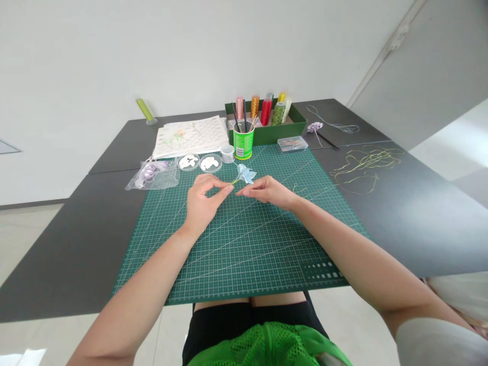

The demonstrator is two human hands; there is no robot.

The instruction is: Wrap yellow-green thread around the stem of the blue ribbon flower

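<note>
A pale blue artificial flower (246, 174) with pointed petals is held above the cutting mat, tilted to the right. My left hand (206, 197) pinches its thin green stem (235, 181) between thumb and forefinger. Just below and right of the petals is my right hand (269, 191), thumb and fingers pressed together. Whatever lies between those fingertips, if anything, is too small to make out. Beneath both hands spreads the green gridded cutting mat (236, 254).
Behind the hands stand two dishes of white pieces (210, 162), a green can of tools (243, 144), a clear case (292, 144) and a green box (265, 135) of thread spools. Paper sheets (190, 136) and a plastic bag (152, 175) lie left; loose green threads (362, 162) lie right.
</note>
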